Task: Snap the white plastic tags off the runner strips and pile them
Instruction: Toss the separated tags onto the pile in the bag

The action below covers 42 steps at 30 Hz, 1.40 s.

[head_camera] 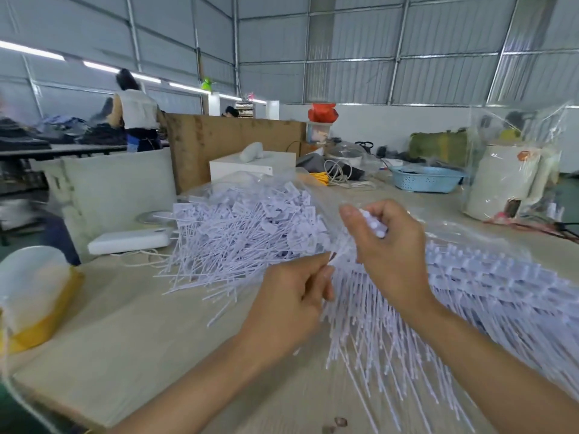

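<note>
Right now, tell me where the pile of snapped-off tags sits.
In the head view the pile of loose tags lies on the table left of centre, just beyond the left hand, beside the white flat box.

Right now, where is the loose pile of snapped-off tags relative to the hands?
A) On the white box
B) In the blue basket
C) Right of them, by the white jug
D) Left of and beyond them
D: the pile lies on the table left of and beyond the left hand and right hand; runner strips lie right.
</note>
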Motion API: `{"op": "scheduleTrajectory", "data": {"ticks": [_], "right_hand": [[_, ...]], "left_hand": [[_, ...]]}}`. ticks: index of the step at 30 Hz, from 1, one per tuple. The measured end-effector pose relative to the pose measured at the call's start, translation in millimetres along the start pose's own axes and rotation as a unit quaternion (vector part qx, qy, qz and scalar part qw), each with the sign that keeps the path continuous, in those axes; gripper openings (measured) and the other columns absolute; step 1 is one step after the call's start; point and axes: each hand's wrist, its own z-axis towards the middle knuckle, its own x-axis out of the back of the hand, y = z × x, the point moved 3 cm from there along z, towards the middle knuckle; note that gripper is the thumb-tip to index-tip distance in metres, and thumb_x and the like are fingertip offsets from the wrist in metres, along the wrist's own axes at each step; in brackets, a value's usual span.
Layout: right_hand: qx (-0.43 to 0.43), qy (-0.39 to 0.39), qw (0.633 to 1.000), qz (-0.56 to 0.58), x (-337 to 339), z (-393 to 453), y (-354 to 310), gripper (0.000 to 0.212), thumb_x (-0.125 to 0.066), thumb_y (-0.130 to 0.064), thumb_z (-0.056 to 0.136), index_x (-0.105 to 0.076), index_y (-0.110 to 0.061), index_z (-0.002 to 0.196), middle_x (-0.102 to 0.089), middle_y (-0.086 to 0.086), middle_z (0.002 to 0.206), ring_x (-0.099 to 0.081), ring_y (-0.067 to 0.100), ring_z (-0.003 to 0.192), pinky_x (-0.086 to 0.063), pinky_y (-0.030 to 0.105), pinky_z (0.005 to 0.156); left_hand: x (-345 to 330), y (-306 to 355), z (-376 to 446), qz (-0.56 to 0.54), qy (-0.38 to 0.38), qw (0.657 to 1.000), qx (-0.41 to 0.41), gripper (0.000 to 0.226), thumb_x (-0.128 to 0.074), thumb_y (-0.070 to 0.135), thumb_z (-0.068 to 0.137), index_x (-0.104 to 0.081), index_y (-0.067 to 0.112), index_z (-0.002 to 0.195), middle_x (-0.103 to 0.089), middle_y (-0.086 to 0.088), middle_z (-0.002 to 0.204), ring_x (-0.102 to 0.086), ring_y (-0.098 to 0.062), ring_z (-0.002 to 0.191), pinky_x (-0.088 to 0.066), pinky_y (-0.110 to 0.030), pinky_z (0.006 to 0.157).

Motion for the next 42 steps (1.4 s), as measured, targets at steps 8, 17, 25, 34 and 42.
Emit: {"op": "scheduleTrajectory", "data": {"ticks": [8,17,25,34,42], "right_hand": [[-0.149,-0.204,0.967,-0.008,-119,33,42,0.021,-0.057,-0.024,0.092,-0.055,-0.004,0.088,-0.05,0.013,0.082,-0.061,0.042,0.086,-0.044,0.038,0.065],[-0.215,-0.154,0.964,-0.04,-142,63,84,0.037,-0.047,-0.006,0.094,-0.047,0.0,0.13,-0.049,0.018,0.134,-0.056,0.036,0.113,-0.046,0.05,0.096],[-0.184,-0.171,0.962,-0.103,-144,71,90,0.054,-0.054,0.002,0.087,-0.04,-0.002,0.139,-0.042,0.015,0.142,-0.052,0.034,0.12,-0.046,0.045,0.098],[-0.152,-0.229,0.953,-0.125,-131,59,86,0.059,-0.052,0.0,0.088,-0.035,-0.008,0.143,-0.037,0.011,0.146,-0.049,0.028,0.125,-0.043,0.04,0.102],[-0.038,-0.335,0.907,-0.253,-123,46,75,0.041,-0.056,-0.004,0.087,-0.049,0.0,0.128,-0.041,0.013,0.136,-0.046,0.029,0.123,-0.041,0.032,0.098]], "left_hand": [[48,-84,40,0.181,0.068,0.976,0.104,0.027,-0.047,0.005,0.095,-0.062,-0.002,0.117,-0.069,-0.017,0.095,-0.065,-0.025,0.085,-0.039,-0.021,0.073],[34,-132,92,0.323,0.034,0.943,0.066,0.026,-0.045,-0.009,0.09,-0.065,-0.006,0.106,-0.039,-0.01,0.085,-0.047,-0.024,0.068,-0.042,-0.035,0.063],[34,-148,126,0.476,0.031,0.873,0.097,0.032,-0.046,0.003,0.091,-0.057,0.01,0.12,-0.048,-0.015,0.11,-0.053,-0.03,0.092,-0.035,-0.031,0.059],[23,-152,141,0.524,0.045,0.84,0.133,0.026,-0.048,-0.001,0.086,-0.057,0.005,0.11,-0.05,-0.016,0.11,-0.054,-0.032,0.094,-0.036,-0.034,0.059],[17,-155,128,0.511,-0.01,0.858,0.051,0.048,-0.033,0.039,0.099,-0.041,0.01,0.136,-0.05,-0.018,0.119,-0.047,-0.035,0.109,-0.04,-0.042,0.08]]}}
